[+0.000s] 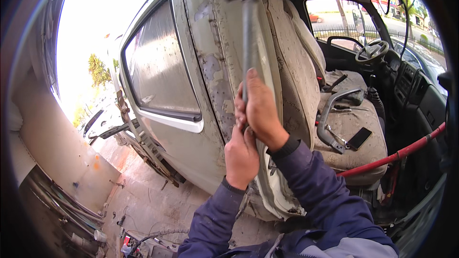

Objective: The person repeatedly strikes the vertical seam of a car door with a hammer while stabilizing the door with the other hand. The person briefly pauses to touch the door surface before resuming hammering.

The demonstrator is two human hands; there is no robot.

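A hammer [248, 38] with a long grey metal handle stands nearly upright in front of the cab's door pillar [213, 67], its dark narrow head at the top. My right hand [262, 111] is wrapped round the handle's lower part. Just below it, my left hand [241, 158] is closed at the handle's lower end, mostly hiding what lies inside its grip. Behind both hands runs the pale, scraped pillar with bare, patchy metal and a row of small marks. Whether the hammer head touches the body cannot be told.
Right of my hands is a fabric seat [351, 157] bearing a curved grey metal bar [326, 124], a phone [359, 138] and several tools. A red bar [401, 153] crosses the door opening. Left are a rear side window [162, 62] and a pale panel [57, 124]; cables and parts lie below.
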